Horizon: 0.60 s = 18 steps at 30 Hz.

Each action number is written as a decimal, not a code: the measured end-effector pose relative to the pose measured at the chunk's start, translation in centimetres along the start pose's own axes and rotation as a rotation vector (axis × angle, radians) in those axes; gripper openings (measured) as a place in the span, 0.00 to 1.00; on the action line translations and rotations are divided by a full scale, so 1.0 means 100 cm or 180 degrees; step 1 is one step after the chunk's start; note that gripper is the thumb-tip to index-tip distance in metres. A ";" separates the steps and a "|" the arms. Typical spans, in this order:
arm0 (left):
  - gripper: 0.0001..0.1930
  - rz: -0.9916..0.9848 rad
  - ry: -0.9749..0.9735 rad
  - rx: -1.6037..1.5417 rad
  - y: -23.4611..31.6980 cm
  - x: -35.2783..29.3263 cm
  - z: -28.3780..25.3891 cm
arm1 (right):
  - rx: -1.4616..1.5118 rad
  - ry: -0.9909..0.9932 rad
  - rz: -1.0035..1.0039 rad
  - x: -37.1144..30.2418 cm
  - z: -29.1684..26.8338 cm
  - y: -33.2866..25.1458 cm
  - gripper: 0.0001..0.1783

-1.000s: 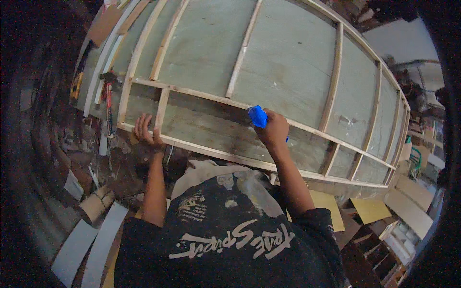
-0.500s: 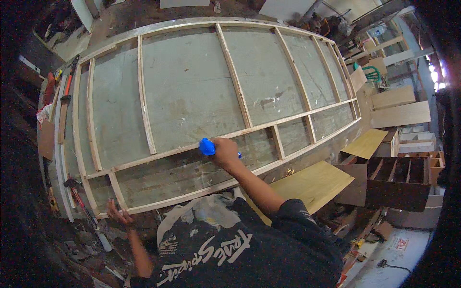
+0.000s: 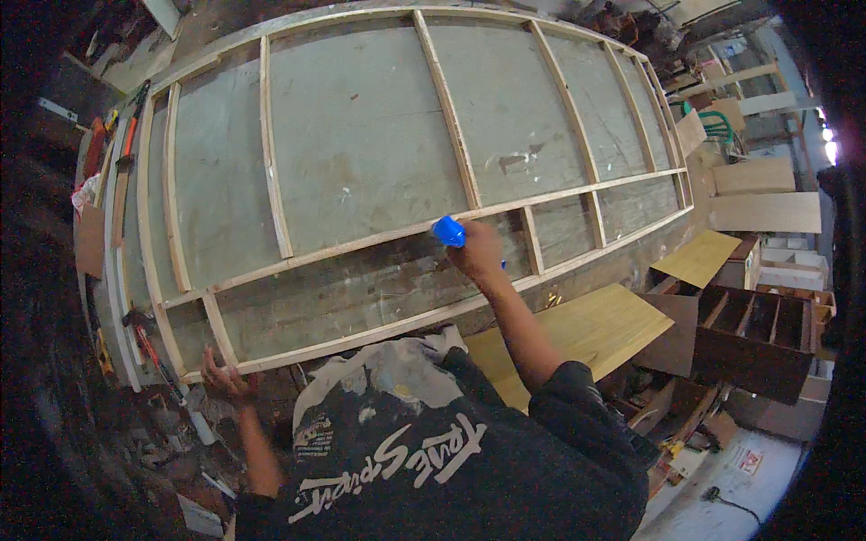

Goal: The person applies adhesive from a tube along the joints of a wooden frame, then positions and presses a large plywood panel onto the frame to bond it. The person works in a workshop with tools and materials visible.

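Note:
A light wooden frame (image 3: pixel 361 241) of long rails and crosspieces lies on a large grey-green tabletop (image 3: pixel 356 135). My right hand (image 3: pixel 475 250) is closed around a bright blue object (image 3: pixel 448 232), held over the frame's inner long rail, left of a short crosspiece. A small blue end also shows at the other side of the fist; the grip hides the rest, so its kind is unclear. Beside the near left corner of the frame is my left hand (image 3: pixel 227 377), fingers apart and holding nothing; whether it touches the wood cannot be made out.
Hand tools with red handles (image 3: pixel 149 347) lie along the left edge, near long pale strips (image 3: pixel 117 298). At the right are a yellowish board (image 3: pixel 577 338), a dark open cabinet (image 3: pixel 753 338) and stacked pale panels (image 3: pixel 767 212).
My right hand has moved right along the inner rail with the blue object. My left hand stays by the near left corner. The whole view has shifted slightly.

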<state>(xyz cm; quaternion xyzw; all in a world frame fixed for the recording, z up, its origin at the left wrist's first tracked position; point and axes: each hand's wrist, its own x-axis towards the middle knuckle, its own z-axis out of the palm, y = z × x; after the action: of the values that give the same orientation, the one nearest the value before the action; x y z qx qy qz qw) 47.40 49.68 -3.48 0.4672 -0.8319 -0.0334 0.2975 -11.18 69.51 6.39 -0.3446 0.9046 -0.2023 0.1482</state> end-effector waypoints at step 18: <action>0.36 -0.0192 -0.0331 0.0209 -0.001 0.001 -0.003 | -0.1059 0.0369 0.0446 0.027 -0.057 0.092 0.16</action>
<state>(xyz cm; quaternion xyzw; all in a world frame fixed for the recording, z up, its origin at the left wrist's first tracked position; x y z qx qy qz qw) 47.54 49.61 -3.20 0.4992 -0.8324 -0.0393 0.2372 -20.67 75.40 6.74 -0.2883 0.9544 -0.0587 0.0505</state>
